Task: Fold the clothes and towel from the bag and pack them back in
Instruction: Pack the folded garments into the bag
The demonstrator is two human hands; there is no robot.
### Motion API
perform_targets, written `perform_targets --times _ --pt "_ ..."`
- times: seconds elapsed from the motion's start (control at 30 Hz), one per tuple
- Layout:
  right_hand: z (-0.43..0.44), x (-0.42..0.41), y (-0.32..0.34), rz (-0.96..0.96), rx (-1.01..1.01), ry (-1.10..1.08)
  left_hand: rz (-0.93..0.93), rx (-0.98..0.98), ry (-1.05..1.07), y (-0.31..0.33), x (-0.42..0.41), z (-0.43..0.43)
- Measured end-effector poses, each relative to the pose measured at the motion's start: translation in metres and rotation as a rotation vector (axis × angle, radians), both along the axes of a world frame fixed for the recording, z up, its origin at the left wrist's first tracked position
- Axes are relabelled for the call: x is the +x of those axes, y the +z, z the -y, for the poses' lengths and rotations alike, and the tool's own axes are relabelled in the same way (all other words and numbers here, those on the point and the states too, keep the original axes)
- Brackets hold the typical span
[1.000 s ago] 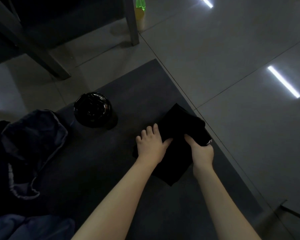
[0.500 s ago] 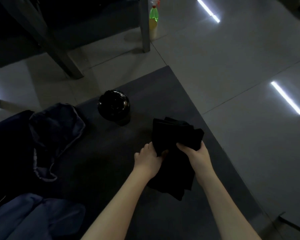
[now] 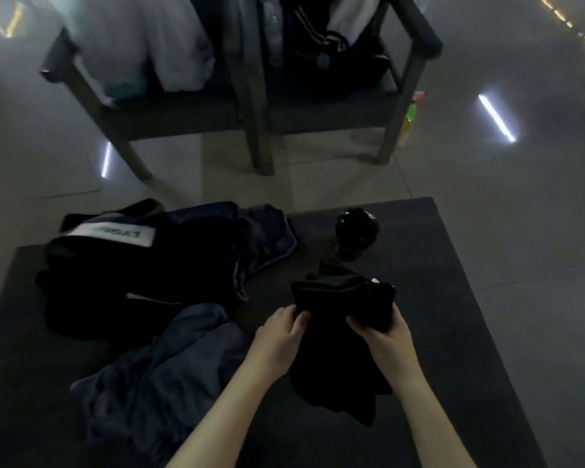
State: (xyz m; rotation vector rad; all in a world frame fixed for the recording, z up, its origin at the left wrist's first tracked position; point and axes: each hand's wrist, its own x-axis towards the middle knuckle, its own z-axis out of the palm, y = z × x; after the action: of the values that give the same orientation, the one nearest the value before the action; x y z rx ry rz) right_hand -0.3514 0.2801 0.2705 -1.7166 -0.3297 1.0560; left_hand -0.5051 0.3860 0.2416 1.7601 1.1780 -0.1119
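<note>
Black garment (image 3: 343,305) — folded, lifted off the mat (image 3: 453,332), left hand (image 3: 277,339) and right hand (image 3: 385,336) pinching opposite edges — likely to keep the fold intact before bagging.

I'm seeing the garment (image 3: 343,309) in the grip looking like soft, matt black cloth. Under the grip the mat (image 3: 453,332) is showing matt and dull; beyond it the bottle (image 3: 357,228) is gleaming glossy, the floor (image 3: 487,184) shining polished.
</note>
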Motion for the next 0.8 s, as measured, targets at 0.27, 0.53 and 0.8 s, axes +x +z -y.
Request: perform_targets --times 0.27,0.53,0.8 --pt "-0.062 -0.110 0.047 0.133 0.014 0.239 0.067 0.217 0.183 0.052 -0.151 -0.058" --pt "-0.126 -0.193 0.054 0.424 -0.107 0.469 -0.131 0.713 0.158 0.066 -0.250 -0.160" --pt "-0.176 -0.242 0.056 0.623 -0.120 0.659 -0.397 0.933 -0.201 0.059 -0.257 -0.249"
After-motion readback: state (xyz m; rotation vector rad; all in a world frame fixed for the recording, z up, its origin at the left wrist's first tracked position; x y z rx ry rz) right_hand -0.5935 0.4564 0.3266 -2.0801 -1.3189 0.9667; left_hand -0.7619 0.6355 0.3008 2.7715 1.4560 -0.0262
